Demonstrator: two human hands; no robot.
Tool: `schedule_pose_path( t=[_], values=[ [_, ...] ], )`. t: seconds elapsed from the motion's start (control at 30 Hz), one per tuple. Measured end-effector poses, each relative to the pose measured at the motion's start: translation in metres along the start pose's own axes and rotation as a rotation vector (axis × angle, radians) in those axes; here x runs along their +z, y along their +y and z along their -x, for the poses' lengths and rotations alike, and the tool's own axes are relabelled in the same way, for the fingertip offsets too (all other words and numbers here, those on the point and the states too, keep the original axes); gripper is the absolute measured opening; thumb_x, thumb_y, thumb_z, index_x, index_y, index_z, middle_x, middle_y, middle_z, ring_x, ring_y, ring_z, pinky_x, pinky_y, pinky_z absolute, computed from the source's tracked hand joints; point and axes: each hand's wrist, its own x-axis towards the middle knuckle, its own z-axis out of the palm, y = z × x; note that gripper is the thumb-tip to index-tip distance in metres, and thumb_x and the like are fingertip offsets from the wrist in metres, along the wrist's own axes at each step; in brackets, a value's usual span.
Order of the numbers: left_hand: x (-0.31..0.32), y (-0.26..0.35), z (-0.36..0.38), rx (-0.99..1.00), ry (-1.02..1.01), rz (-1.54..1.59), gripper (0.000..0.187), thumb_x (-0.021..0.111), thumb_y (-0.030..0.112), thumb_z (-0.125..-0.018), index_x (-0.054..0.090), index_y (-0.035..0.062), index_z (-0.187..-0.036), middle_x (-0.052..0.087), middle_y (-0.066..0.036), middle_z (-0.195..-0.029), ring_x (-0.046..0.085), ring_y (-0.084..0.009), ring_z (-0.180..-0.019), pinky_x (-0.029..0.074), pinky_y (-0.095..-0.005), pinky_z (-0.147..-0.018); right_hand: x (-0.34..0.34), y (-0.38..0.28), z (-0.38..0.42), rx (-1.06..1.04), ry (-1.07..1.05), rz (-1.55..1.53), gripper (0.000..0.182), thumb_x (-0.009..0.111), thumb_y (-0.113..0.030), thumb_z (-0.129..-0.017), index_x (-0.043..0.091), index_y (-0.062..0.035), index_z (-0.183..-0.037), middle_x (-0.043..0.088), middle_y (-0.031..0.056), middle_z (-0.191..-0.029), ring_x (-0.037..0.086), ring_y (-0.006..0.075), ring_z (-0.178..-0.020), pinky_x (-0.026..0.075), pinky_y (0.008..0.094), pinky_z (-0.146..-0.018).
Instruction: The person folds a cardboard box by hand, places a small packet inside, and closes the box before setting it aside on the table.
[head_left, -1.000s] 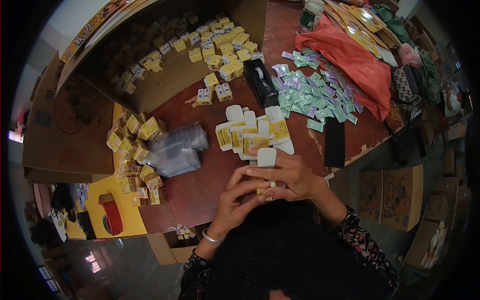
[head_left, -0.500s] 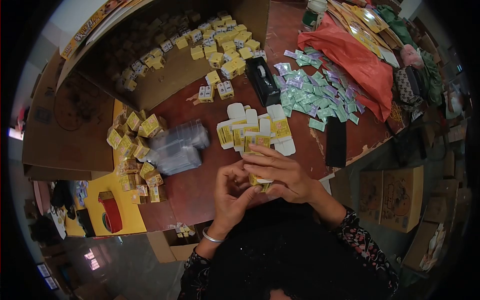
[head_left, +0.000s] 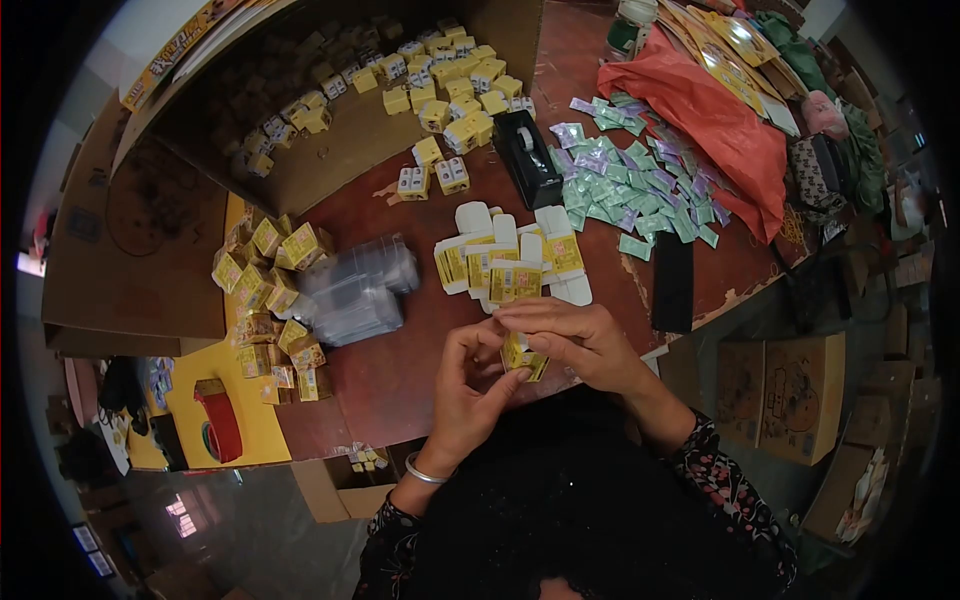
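Observation:
A small yellow cardboard box [head_left: 524, 360] is between my hands, close to my body at the table's front edge. Fingers and thumb of my left hand [head_left: 470, 385] grip it from the left and below. Over its top curves my right hand [head_left: 578, 342], its thumb against the box and its fingers close together, partly hiding it. Just beyond lie flattened yellow-and-white box blanks [head_left: 515, 280], overlapping in a loose stack. To the left is a stack of clear plastic sleeves [head_left: 362, 295].
Folded yellow boxes [head_left: 262, 290] are heaped at left. A large open carton [head_left: 350, 150] holds many more. A black tape dispenser [head_left: 530, 165] stands near green and purple sachets [head_left: 640, 185] and a red plastic bag [head_left: 715, 130]. A black phone-like slab [head_left: 672, 283] lies at right.
My right hand has shifted slightly and its fingers have lifted off the blanks' near edge, showing more of the yellow box. My left hand stays nearly in place, still gripping it.

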Motion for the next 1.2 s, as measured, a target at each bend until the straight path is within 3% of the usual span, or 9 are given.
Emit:
schedule_pose_path(
  t=[0.1, 0.4, 0.6, 0.7, 0.8, 1.0, 1.1, 1.2],
  values=[
    [0.0, -0.001, 0.0, 0.014, 0.019, 0.021, 0.044, 0.071, -0.013, -0.087, 0.047, 0.0052, -0.118, 0.054, -0.009, -0.128, 0.055, -0.0099, -0.1, 0.056, -0.0276, -0.092, 0.003, -0.003, -0.001, -0.026, 0.01, 0.08, 0.031, 0.061, -0.011, -0.1, 0.069, 0.0022, -0.127, 0.067, 0.0201, -0.133, 0.058, 0.0338, -0.131, 0.041, 0.0462, -0.114],
    [0.001, -0.004, 0.001, 0.046, 0.017, 0.083, 0.044, 0.07, -0.013, -0.088, 0.047, 0.004, -0.121, 0.053, -0.01, -0.131, 0.057, -0.0138, -0.111, 0.056, -0.0297, -0.095, 0.002, -0.004, -0.002, -0.146, -0.037, 0.207, 0.037, 0.062, -0.012, -0.099, 0.065, 0.0033, -0.132, 0.064, 0.0199, -0.137, 0.055, 0.0393, -0.134, 0.043, 0.0486, -0.113],
    [0.0, -0.008, 0.001, 0.051, 0.022, 0.042, 0.04, 0.069, -0.013, -0.089, 0.05, 0.0026, -0.121, 0.05, -0.013, -0.141, 0.058, -0.0183, -0.12, 0.057, -0.0324, -0.098, 0.003, 0.001, 0.0, -0.248, -0.066, 0.451, 0.044, 0.066, -0.01, -0.095, 0.062, 0.0018, -0.137, 0.059, 0.0208, -0.142, 0.055, 0.0388, -0.134, 0.044, 0.0453, -0.112],
    [0.002, -0.006, 0.001, 0.08, -0.003, 0.04, 0.039, 0.068, -0.012, -0.09, 0.052, 0.002, -0.124, 0.048, -0.015, -0.145, 0.058, -0.0216, -0.125, 0.056, -0.0345, -0.1, 0.004, -0.001, 0.0, -0.2, -0.014, 0.291, 0.046, 0.068, -0.007, -0.093, 0.061, 0.0002, -0.138, 0.059, 0.021, -0.143, 0.056, 0.0347, -0.134, 0.046, 0.0427, -0.111],
    [0.0, -0.004, 0.0, 0.058, -0.036, 0.097, 0.037, 0.066, -0.009, -0.094, 0.055, 0.0027, -0.127, 0.041, -0.015, -0.15, 0.054, -0.0252, -0.132, 0.056, -0.0355, -0.102, 0.002, -0.008, 0.005, -0.07, 0.099, 0.012, 0.044, 0.069, -0.004, -0.092, 0.065, -0.0003, -0.135, 0.061, 0.0219, -0.14, 0.058, 0.0323, -0.132, 0.047, 0.0412, -0.109],
    [0.002, -0.004, -0.002, 0.042, -0.041, 0.081, 0.035, 0.066, -0.007, -0.094, 0.057, 0.0035, -0.125, 0.042, -0.014, -0.15, 0.057, -0.0251, -0.129, 0.056, -0.0351, -0.102, 0.003, 0.006, 0.014, 0.14, 0.191, -0.431, 0.021, 0.074, 0.004, -0.086, 0.076, 0.002, -0.107, 0.067, 0.0227, -0.129, 0.062, 0.0316, -0.126, 0.051, 0.0411, -0.105],
    [0.003, -0.001, -0.002, 0.057, -0.05, -0.056, 0.032, 0.067, -0.007, -0.093, 0.061, 0.0035, -0.122, 0.044, -0.014, -0.148, 0.058, -0.0236, -0.127, 0.058, -0.0342, -0.1, 0.003, 0.01, 0.015, 0.151, 0.196, -0.447, 0.016, 0.075, 0.01, -0.082, 0.075, 0.0021, -0.096, 0.071, 0.0203, -0.121, 0.063, 0.0307, -0.125, 0.051, 0.0401, -0.105],
    [0.002, 0.0, 0.0, 0.05, -0.034, -0.129, 0.028, 0.066, -0.01, -0.092, 0.061, 0.0006, -0.117, 0.044, -0.017, -0.149, 0.057, -0.0234, -0.127, 0.057, -0.0357, -0.101, 0.003, 0.013, 0.013, -0.052, 0.166, -0.17, 0.011, 0.075, 0.008, -0.083, 0.074, 0.0013, -0.091, 0.074, 0.0176, -0.112, 0.064, 0.0326, -0.123, 0.054, 0.0405, -0.102]
  ],
)
